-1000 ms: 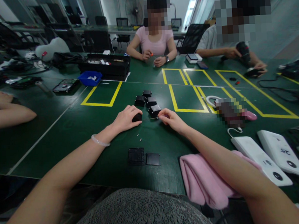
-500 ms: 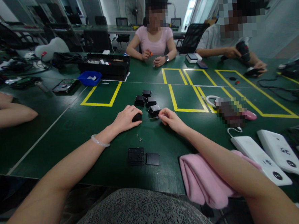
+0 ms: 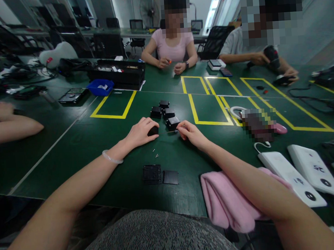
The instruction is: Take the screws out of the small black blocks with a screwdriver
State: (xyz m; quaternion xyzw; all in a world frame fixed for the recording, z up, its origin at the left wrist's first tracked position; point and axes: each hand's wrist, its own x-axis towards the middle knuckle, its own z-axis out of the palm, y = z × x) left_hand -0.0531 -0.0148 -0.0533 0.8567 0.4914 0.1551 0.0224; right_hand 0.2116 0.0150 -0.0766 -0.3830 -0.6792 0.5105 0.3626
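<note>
My left hand (image 3: pixel 140 133) is closed around a small black plastic box (image 3: pixel 153 131), holding it on its side close to the tabletop. To its right, my right hand (image 3: pixel 192 134) pinches a thin screwdriver (image 3: pixel 173 131), whose metal shaft points left toward that box. Whether the tip touches the box I cannot tell. Just beyond my hands sits a cluster of several similar black boxes (image 3: pixel 172 122). Nearer to me lie a few tiny screws (image 3: pixel 157 155), an opened black case half (image 3: pixel 152 174) and a flat black cover (image 3: pixel 170 177).
A pink cloth (image 3: pixel 231 200) hangs over the front edge under my right forearm, with white power banks (image 3: pixel 291 177) beside it. A blue tray (image 3: pixel 100 87) and a black bin (image 3: pixel 118 77) stand at the back left. Other people sit across the table and at the left.
My hands keep nearly the same place and hold. The screwdriver's shaft shows slightly differently between them. Across the table, a person's hand has shifted a little.
</note>
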